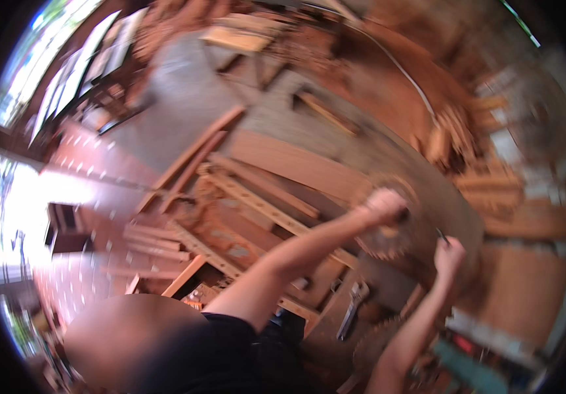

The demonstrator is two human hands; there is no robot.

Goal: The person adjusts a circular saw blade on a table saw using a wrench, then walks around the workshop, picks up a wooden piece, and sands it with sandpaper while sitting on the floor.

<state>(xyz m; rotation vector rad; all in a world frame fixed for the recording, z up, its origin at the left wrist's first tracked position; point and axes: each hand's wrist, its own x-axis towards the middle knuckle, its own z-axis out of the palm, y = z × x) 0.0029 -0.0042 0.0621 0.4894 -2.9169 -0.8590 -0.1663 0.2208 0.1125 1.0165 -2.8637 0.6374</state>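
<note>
I've got the left hand point(386, 205) clenched over the middle of a toothed saw blade point(380, 247); blurred, can't tell what's inside or whether it touches. Right hand point(450, 256) grips a small dark piece point(443, 235), right of blade. Wrench point(354, 308) below; brown board point(289, 156), hammer point(329, 113) beyond.

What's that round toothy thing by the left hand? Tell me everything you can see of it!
It's a round saw blade, brownish and metal-looking, with teeth showing clearest along its lower rim. It appears over the grey-brown worktop. The left hand covers its middle, apparently touching it. Blur hides finer marks and whether it lies flat.
</note>
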